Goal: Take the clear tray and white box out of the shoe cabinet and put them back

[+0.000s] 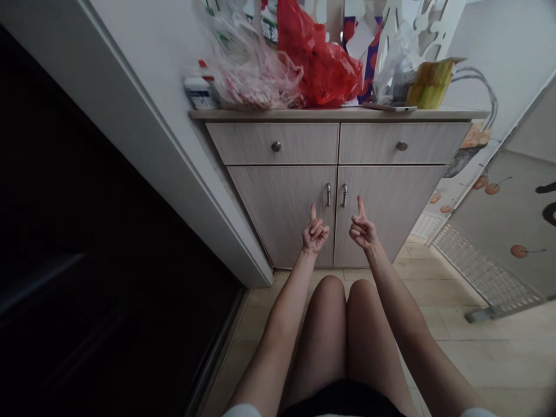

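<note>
My left hand (315,234) and right hand (363,229) hang in front of the cabinet (286,208) — each curled into a fist with only the index finger pointing up, gripping nothing. They sit just below the two door handles (329,194), left hand under the left one, not touching. Above, on the cabinet top, a red bag (324,63).

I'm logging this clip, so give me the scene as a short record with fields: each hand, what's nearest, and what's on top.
left hand: empty, index finger raised, other fingers curled
right hand: empty, index finger raised
nearest: cabinet door handles, untouched
cabinet doors: shut
drawers: shut
countertop: red plastic bag, clear bags, phone
</note>
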`<state>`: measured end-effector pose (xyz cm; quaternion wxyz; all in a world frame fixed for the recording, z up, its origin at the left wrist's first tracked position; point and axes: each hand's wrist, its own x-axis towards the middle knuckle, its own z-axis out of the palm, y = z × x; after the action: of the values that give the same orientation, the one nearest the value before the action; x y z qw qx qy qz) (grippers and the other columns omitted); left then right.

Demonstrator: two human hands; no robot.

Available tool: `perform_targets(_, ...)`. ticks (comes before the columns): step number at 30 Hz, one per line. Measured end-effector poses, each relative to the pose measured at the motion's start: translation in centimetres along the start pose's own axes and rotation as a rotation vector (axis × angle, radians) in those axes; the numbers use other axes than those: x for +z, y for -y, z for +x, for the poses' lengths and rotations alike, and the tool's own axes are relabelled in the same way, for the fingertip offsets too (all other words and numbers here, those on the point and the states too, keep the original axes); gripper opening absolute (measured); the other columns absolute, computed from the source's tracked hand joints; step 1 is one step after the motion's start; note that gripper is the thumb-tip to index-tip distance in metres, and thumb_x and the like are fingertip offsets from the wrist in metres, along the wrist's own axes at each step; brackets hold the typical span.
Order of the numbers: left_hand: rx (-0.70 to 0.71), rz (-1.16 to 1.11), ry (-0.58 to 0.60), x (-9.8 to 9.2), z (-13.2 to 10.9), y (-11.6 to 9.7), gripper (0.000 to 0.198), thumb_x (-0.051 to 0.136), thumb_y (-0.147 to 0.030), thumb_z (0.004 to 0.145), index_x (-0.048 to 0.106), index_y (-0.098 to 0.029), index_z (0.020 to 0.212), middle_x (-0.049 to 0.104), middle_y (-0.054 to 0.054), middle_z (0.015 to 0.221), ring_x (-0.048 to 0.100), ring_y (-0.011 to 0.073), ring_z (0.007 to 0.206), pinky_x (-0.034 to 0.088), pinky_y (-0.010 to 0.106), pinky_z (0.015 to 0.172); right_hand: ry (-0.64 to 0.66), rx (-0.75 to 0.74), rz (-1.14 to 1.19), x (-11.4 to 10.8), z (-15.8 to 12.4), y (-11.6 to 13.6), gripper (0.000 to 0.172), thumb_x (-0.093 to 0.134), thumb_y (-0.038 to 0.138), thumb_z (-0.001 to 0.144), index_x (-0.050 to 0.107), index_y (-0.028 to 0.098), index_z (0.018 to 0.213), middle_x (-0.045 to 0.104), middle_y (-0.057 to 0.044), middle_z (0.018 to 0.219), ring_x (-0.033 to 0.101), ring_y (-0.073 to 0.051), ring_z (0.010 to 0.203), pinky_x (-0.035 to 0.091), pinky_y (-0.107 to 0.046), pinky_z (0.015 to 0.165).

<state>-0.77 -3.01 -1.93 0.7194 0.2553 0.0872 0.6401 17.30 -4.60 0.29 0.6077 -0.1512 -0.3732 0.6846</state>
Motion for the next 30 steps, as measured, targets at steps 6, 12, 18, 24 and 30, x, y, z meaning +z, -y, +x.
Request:
perform_targets(6,-0.068,0.421,-0.090,0.0,2.9,0.3,0.048,0.055,-0.013,0.088,0.055,-0.026,0.134,0.030,-0.013,0.050,0.021,0.0041,0.035,0.030,0.021,0.053,-0.203,-0.168,-0.470,-1.4,2.4,-0.9,0.067,0.067,0.040,0.077,0.048,0.031,0.140,0.035,0.013,0.055,0.023,-0.007,0.043,0.026,-0.019,0.046)
perform_targets(12,0.373,1.462,-0.399,1.7,9.0,0.3,0.022,0.065,-0.020,0.085,0.070,-0.014,0.105,0.067,0.009,0.088,0.064,0.0188,0.084,0.044,0.029,0.080,-0.586,-0.481,-1.403,-3.2,7.6,-1.4,0.048,0.056,0.052,0.085,0.067,0.012,0.109,0.066,-0.016,0.104,0.059,-0.022,0.084,0.045,-0.036,0.082)
perform_targets(18,0.471,1.710,-0.296,2.2,11.0,1.3,0.015,0.059,-0.023,0.090,0.070,-0.016,0.098,0.072,0.013,0.098,0.066,0.0221,0.095,0.045,0.034,0.090,-0.612,-0.393,-1.500,-2.8,11.1,-2.1,0.028,0.051,0.039,0.089,0.063,0.015,0.099,0.070,-0.014,0.095,0.064,-0.024,0.086,0.045,-0.035,0.082)
perform_targets(24,0.491,1.689,-0.282,1.9,10.5,1.4,0.012,0.061,-0.015,0.087,0.069,-0.014,0.096,0.073,0.013,0.096,0.068,0.0211,0.091,0.046,0.033,0.088,-0.628,-0.380,-1.475,-2.5,10.6,-2.0,0.020,0.052,0.035,0.086,0.061,0.017,0.090,0.071,-0.014,0.092,0.066,-0.023,0.081,0.048,-0.035,0.077)
perform_targets(30,0.652,1.637,-0.315,1.4,6.7,1.4,0.009,0.063,-0.014,0.082,0.068,-0.016,0.088,0.071,0.009,0.087,0.067,0.0194,0.083,0.048,0.031,0.082,-0.588,-0.417,-1.409,-2.0,6.4,-1.6,0.022,0.051,0.040,0.085,0.058,0.019,0.088,0.071,-0.009,0.086,0.066,-0.020,0.074,0.049,-0.032,0.070)
